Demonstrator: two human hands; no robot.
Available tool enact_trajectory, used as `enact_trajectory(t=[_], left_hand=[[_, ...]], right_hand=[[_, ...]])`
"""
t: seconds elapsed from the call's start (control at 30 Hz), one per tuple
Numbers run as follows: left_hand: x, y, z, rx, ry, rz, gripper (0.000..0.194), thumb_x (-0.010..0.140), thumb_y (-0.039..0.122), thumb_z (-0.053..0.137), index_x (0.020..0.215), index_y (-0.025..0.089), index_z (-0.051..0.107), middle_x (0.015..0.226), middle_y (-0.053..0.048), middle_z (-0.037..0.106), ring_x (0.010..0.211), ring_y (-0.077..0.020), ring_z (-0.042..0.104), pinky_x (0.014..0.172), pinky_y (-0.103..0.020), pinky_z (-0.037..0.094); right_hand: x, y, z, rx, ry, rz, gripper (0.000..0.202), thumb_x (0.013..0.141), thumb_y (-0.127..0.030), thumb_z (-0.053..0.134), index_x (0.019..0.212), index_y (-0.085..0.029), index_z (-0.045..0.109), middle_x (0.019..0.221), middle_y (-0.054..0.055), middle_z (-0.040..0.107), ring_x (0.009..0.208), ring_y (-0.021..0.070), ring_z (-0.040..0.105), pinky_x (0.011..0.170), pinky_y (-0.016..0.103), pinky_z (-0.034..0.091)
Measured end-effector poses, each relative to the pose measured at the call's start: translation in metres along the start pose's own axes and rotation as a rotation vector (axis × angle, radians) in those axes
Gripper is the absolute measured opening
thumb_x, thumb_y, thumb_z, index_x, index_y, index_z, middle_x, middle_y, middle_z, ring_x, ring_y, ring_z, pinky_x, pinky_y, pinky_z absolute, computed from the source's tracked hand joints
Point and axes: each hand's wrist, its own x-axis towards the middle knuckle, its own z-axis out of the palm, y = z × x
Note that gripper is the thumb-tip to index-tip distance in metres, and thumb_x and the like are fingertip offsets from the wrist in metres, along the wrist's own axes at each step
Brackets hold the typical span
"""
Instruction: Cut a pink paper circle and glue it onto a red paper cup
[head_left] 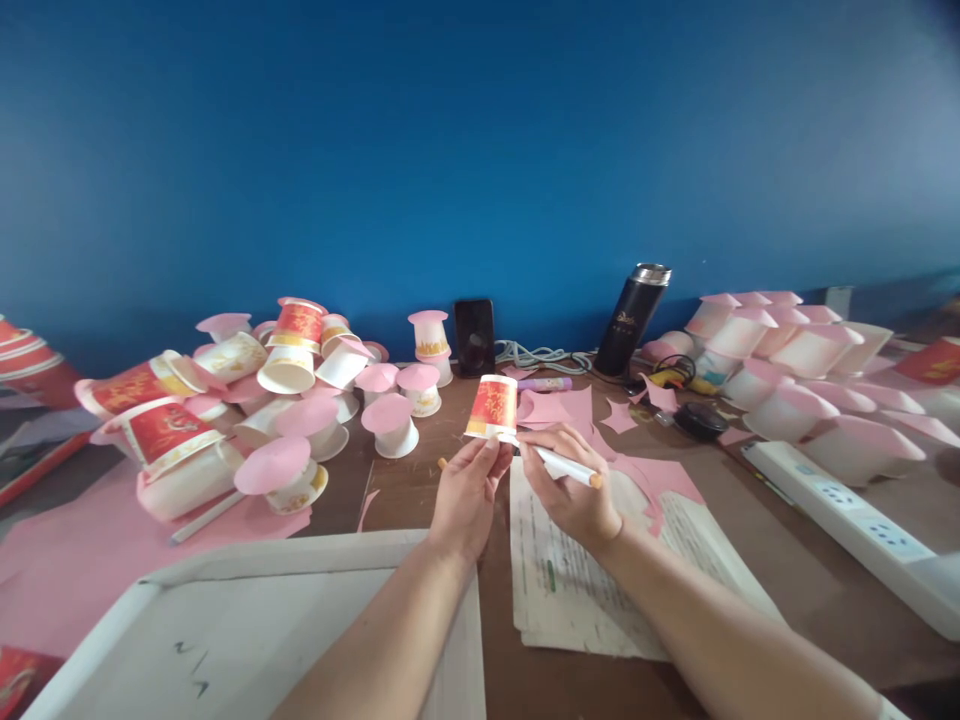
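A red paper cup (493, 402) with gold print and a white rim is upside down in the middle of the view. My left hand (466, 492) grips it near the rim, thumb and fingers closed. From the right, my right hand (574, 487) is closed round a white pen (564, 466) with an orange end. The pen's other end points at the cup's rim. Whether the tip touches the rim is too small to tell. Below my right hand lie printed sheets (577, 600) and pink paper scraps.
Paper cups with pink discs (390, 415) crowd the left; more cups (847, 440) stand at the right. A black flask (634, 320), a phone (475, 338), a power strip (862, 520) and a black mouse (700, 420) sit around. A white tray (262, 640) lies front left.
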Motion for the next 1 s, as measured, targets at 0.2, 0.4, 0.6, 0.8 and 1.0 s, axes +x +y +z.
enact_trajectory(t=[0.2, 0.4, 0.6, 0.8, 1.0], left_hand=[[-0.0009, 0.0021, 0.0015, -0.008, -0.001, -0.003, 0.016, 0.069, 0.026, 0.076, 0.074, 0.013, 0.071, 0.075, -0.002, 0.063, 0.076, -0.0091, 0.059, 0.082, -0.023, 0.046], [-0.0018, 0.002, 0.0012, 0.002, -0.018, -0.014, 0.015, 0.072, 0.026, 0.074, 0.075, 0.012, 0.071, 0.078, -0.003, 0.065, 0.078, -0.0093, 0.06, 0.083, -0.023, 0.046], [-0.0012, 0.0028, 0.001, -0.084, 0.018, -0.047, 0.012, 0.07, 0.021, 0.076, 0.074, 0.012, 0.07, 0.076, -0.002, 0.065, 0.076, -0.0085, 0.061, 0.083, -0.021, 0.047], [0.0019, 0.0019, -0.0031, -0.169, 0.036, -0.085, 0.008, 0.072, 0.019, 0.073, 0.075, 0.012, 0.069, 0.076, -0.003, 0.065, 0.077, -0.0091, 0.063, 0.08, -0.021, 0.049], [-0.0004, 0.0031, -0.0023, -0.146, 0.007, -0.071, 0.01, 0.072, 0.02, 0.073, 0.076, 0.012, 0.069, 0.077, -0.003, 0.066, 0.076, -0.009, 0.063, 0.079, -0.021, 0.049]], right_hand=[[-0.0013, 0.0007, 0.0006, 0.014, -0.013, 0.021, 0.018, 0.083, -0.01, 0.058, 0.096, -0.02, 0.064, 0.085, 0.004, 0.068, 0.078, 0.0162, 0.061, 0.073, 0.032, 0.05], [-0.0006, 0.0, 0.0007, 0.001, -0.026, 0.008, 0.019, 0.084, -0.011, 0.057, 0.099, -0.021, 0.064, 0.091, 0.004, 0.07, 0.082, 0.0176, 0.062, 0.075, 0.033, 0.051], [-0.0011, -0.0007, 0.0011, -0.003, 0.02, 0.019, 0.016, 0.083, -0.01, 0.058, 0.094, -0.021, 0.063, 0.084, 0.003, 0.067, 0.077, 0.0164, 0.061, 0.073, 0.032, 0.05], [-0.0027, -0.0015, 0.0006, -0.002, 0.049, 0.023, 0.018, 0.083, -0.01, 0.058, 0.096, -0.021, 0.062, 0.086, 0.003, 0.067, 0.079, 0.0175, 0.061, 0.073, 0.033, 0.049], [-0.0012, -0.0022, 0.0007, 0.005, 0.015, -0.006, 0.018, 0.083, -0.009, 0.057, 0.096, -0.02, 0.063, 0.085, 0.004, 0.067, 0.078, 0.0168, 0.06, 0.074, 0.033, 0.05]])
